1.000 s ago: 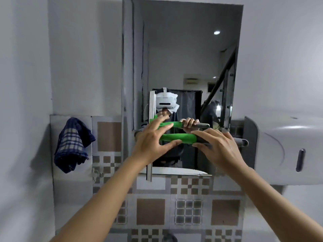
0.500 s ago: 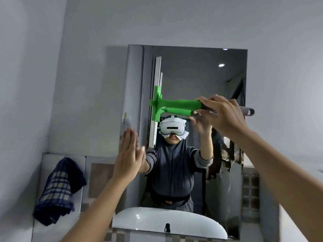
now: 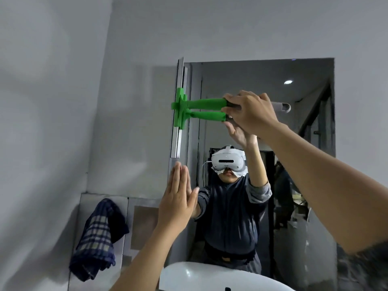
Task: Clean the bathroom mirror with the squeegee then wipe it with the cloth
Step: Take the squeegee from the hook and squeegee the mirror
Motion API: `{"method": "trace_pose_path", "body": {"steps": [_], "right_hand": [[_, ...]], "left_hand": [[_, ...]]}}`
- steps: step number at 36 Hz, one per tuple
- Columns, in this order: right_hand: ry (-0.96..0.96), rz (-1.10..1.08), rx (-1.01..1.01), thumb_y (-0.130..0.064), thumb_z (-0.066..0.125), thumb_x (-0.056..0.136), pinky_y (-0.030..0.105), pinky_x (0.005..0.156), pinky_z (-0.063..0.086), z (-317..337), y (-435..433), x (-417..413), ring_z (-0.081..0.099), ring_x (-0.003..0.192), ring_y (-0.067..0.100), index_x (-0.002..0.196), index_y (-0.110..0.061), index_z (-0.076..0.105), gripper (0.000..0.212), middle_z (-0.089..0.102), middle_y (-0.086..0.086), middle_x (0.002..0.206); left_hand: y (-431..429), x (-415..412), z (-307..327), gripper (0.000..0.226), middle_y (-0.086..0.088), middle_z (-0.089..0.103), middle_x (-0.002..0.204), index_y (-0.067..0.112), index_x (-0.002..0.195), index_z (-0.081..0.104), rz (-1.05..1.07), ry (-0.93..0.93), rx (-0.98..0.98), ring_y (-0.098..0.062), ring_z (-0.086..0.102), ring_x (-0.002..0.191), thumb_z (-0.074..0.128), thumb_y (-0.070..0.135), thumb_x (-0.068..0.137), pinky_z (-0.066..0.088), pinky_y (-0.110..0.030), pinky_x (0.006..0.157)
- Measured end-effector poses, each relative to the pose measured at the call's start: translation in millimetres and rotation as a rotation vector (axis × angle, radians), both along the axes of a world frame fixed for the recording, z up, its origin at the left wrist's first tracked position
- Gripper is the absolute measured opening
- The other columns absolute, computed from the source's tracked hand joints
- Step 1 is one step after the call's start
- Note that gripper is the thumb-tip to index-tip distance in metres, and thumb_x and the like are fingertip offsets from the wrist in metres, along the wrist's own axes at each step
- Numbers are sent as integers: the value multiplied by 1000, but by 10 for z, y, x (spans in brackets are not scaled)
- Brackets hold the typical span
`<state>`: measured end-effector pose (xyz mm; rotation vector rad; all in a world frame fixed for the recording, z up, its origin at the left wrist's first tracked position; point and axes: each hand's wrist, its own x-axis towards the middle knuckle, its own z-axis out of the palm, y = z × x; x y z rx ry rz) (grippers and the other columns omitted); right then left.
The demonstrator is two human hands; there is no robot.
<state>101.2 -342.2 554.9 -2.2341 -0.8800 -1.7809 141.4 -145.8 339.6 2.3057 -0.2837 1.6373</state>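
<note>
The wall mirror (image 3: 304,127) fills the middle right of the head view. A green squeegee (image 3: 201,102) with a grey blade stands upright along the mirror's top left edge, its handle horizontal. My right hand (image 3: 249,111) is shut on the handle's dark grip. My left hand (image 3: 178,196) is flat and open, fingers up, at the mirror's lower left edge, holding nothing. A blue checked cloth (image 3: 98,238) hangs on the tiled wall at lower left, apart from both hands.
A white basin (image 3: 210,276) curves below the mirror. The left side wall stands close to the mirror's left edge. The mirror reflects a person with a headset and the squeegee handle.
The view has tilted up. My left hand let go of the squeegee and went flat by the mirror's lower left edge. My right hand carried the squeegee up and left to the top left edge.
</note>
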Motion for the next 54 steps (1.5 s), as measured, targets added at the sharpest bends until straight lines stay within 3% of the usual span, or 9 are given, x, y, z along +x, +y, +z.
{"method": "trace_pose_path", "body": {"steps": [4, 19, 23, 30, 34, 38, 42, 51, 54], "right_hand": [[21, -26, -14, -40, 46, 92, 35, 82, 26, 68, 64, -10, 52, 106, 23, 121, -29, 56, 32, 61, 3, 107], [96, -113, -66, -37, 46, 93, 40, 93, 30, 175, -236, -177, 53, 113, 27, 122, -27, 54, 31, 64, 3, 117], [134, -127, -35, -39, 47, 93, 41, 97, 29, 136, -424, -207, 52, 115, 28, 128, -29, 50, 37, 63, 2, 120], [180, -167, -3, -35, 46, 94, 43, 101, 30, 18, -780, -316, 53, 115, 28, 127, -22, 50, 35, 64, 6, 119], [201, -166, 34, -33, 45, 95, 43, 98, 33, -74, -960, -398, 54, 108, 28, 127, -20, 51, 35, 65, 6, 108], [224, -179, 91, -33, 45, 95, 41, 86, 39, -141, -1137, -438, 48, 82, 18, 131, -21, 48, 38, 55, -2, 91], [230, -197, 171, -32, 45, 95, 40, 77, 36, -227, -1303, -471, 45, 80, 19, 133, -21, 46, 39, 51, 0, 88], [239, -200, 306, -30, 46, 95, 32, 59, 37, -427, -1506, -450, 50, 71, 29, 104, -17, 55, 19, 55, 8, 76], [255, -171, 370, -30, 46, 95, 30, 57, 35, -511, -1533, -428, 49, 71, 29, 100, -16, 55, 18, 54, 9, 74]], "left_hand": [[4, 37, -33, 63, -3, -4, 156, 27, 142, -21, 1, -22, -16, -15, -1, 144, 1, 58, 92, 18, -33, 115], [24, 146, -25, 62, -6, 0, 156, 22, 146, -10, -38, 5, -54, -21, 4, 144, 9, 54, 96, 18, -43, 116], [-8, -37, 9, 63, -7, 8, 154, 7, 145, 13, 6, -10, 6, -17, 2, 143, 28, 42, 95, 2, -30, 116], [-25, -69, 30, 64, -11, 11, 154, 4, 144, 15, 16, -13, 11, -17, 1, 143, 27, 42, 94, -3, -26, 115], [-21, -63, 32, 67, -13, 11, 154, 3, 144, 14, 25, -22, 24, -15, -2, 141, 26, 46, 94, -2, -29, 115], [-38, -59, 33, 78, -16, 13, 154, 2, 143, 16, 2, -22, 1, -25, 7, 142, 8, 58, 89, 5, -37, 115], [-35, -39, 22, 76, -17, 16, 153, 1, 143, 17, 7, -18, -3, -28, 10, 142, 8, 56, 90, 7, -37, 116], [-22, -58, 43, 79, -17, 17, 153, 0, 142, 18, -17, -10, 13, -26, 9, 142, 7, 58, 90, 1, -31, 115], [-3, -47, 42, 75, -17, 16, 153, 0, 142, 19, -37, 2, 9, -26, 9, 142, 17, 56, 92, 3, -34, 116]]}}
